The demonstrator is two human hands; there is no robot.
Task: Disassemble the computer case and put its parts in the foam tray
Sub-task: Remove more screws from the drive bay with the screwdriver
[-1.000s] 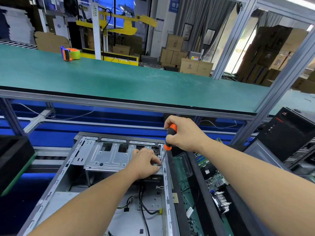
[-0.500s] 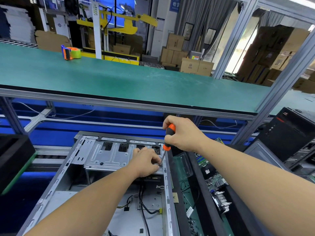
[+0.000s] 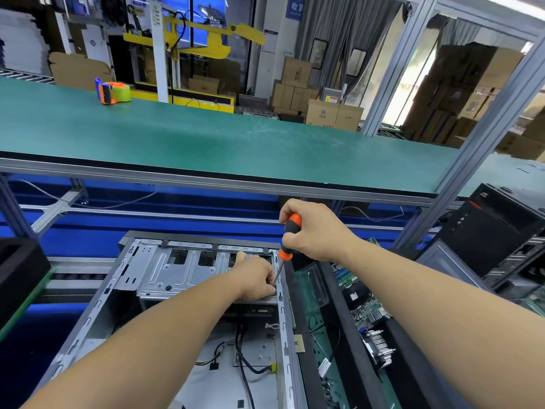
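A person's right hand [image 3: 314, 230] grips the orange-and-black handle of a screwdriver [image 3: 286, 240] just right of the frame's centre, fingers curled round it, the shaft angled down and to the left. Its tip meets the right edge of a metal drive cage [image 3: 188, 270] inside an open computer case [image 3: 97, 308], which lies on its side across the lower centre of the frame. The left hand [image 3: 255, 278] rests on the cage beside the tip, fingers curled down at that spot; whether they pinch a screw cannot be told. Black cables [image 3: 243, 346] trail across the case floor at the bottom centre. To the right of the case, a black foam tray [image 3: 339, 329] holds a green circuit board [image 3: 365, 314]. A second black computer tower [image 3: 495, 231] stands at the right edge. On the green shelf [image 3: 206, 143] above, in the upper left, sits an orange-and-green tape dispenser [image 3: 113, 91]. Cardboard boxes [image 3: 321, 106] are stacked beyond.
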